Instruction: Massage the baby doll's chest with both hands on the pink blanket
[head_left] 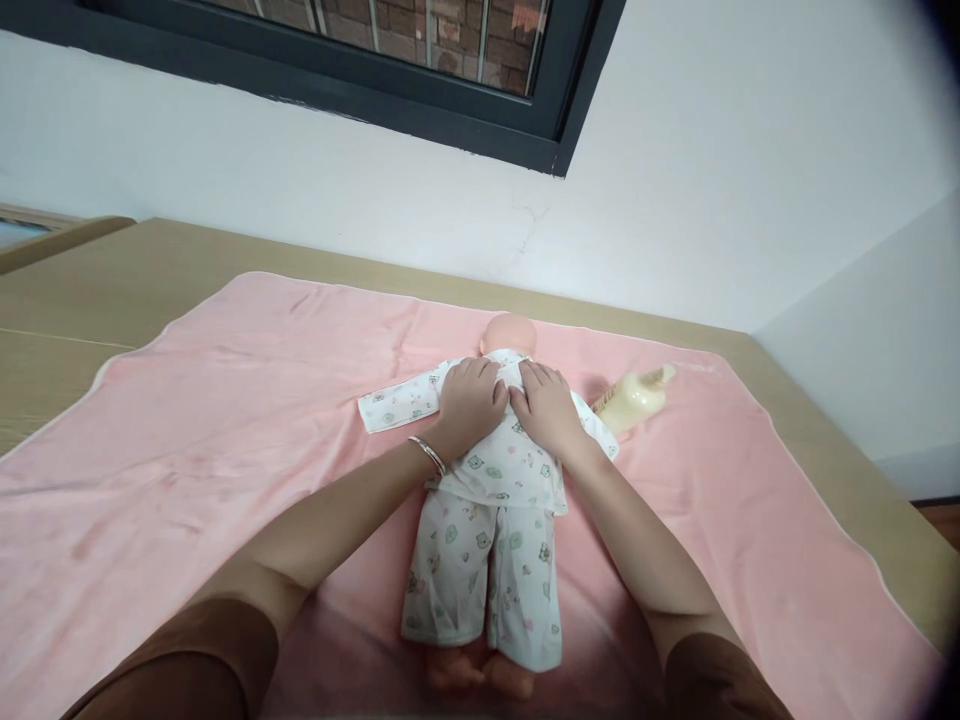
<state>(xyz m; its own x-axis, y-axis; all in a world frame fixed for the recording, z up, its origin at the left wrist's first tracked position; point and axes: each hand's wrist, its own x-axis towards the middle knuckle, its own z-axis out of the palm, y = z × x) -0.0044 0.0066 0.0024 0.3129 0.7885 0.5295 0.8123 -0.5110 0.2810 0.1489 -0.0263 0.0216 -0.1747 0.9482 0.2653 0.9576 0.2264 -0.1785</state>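
A baby doll lies stretched out on a pink blanket [300, 400], its bald head [510, 332] toward the wall and its bare feet [480, 672] toward me. It wears a white printed shirt [517, 465] and matching white trousers [450, 570]. My left hand [472, 400] rests flat on the left side of the shirt's upper part, a silver bracelet [427, 454] round the wrist. Beside it, my right hand [547, 405] lies flat on the right side, thumbs close together. Both hands have their fingers stretched out and grip nothing visible. The doll's face is not visible.
A cream bottle [637, 397] with a pump-like top lies tilted by the doll's right-hand sleeve. The blanket covers much of a wooden table [187, 255] that meets a white wall [637, 220]. Above is a dark-framed window [465, 125] with bars outside.
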